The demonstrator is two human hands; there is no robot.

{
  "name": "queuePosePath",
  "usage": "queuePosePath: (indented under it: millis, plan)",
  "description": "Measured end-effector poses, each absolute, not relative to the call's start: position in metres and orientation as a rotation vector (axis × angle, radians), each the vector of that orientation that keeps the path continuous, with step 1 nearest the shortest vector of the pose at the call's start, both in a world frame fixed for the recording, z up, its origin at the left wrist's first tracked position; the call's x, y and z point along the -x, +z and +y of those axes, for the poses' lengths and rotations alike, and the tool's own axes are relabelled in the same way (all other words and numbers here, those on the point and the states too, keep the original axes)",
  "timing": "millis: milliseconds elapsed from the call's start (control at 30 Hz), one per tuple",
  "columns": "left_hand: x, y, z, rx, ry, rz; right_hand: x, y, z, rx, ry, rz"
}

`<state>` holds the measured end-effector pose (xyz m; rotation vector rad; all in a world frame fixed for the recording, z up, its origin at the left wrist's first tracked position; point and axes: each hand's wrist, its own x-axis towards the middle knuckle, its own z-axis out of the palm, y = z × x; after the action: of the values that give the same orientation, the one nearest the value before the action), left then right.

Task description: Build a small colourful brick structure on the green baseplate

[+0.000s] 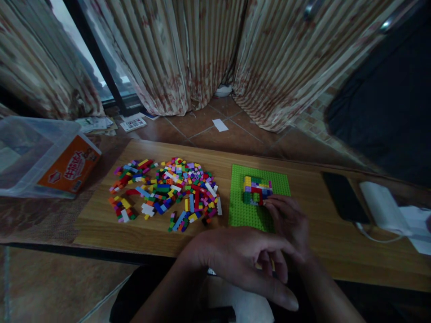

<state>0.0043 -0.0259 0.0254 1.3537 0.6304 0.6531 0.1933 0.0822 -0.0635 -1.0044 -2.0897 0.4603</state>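
A small structure of multicoloured toy bricks (256,187) is built up on a green studded baseplate (237,215), which lies on the wooden table. It has low walls around a gap at the front. My right hand (290,220) reaches in from the right, fingertips pinched together at the structure's front right corner; whatever lies between them is too small and hidden to make out. Nearer to me, my left hand (240,255) hovers before the baseplate and partly overlaps the right wrist. Its thumb stands apart, its fingers are loosely bent, and no object shows in it.
Many loose bricks (182,188) are spread left of the baseplate. A clear plastic bin (40,148) with an orange label stands at the far left. To the right lie a black phone (345,197) and a white device (382,206) with a cable. Striped curtains (208,54) hang behind.
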Motion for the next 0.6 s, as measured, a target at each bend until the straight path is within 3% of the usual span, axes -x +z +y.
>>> queuePosePath:
  millis: [200, 433, 600]
  plan:
    - [-0.006, 0.025, -0.026, -1.369, 0.608, 0.725, -0.192, -0.064, 0.082, 1.008, 0.468, -2.048]
    - [-0.016, 0.013, -0.021, -1.441, 0.617, 1.306, -0.196, -0.063, 0.082, 0.980, 0.502, -2.100]
    - [-0.035, 0.003, -0.013, -1.436, 0.593, 1.428, -0.196, -0.062, 0.083, 0.993, 0.484, -2.119]
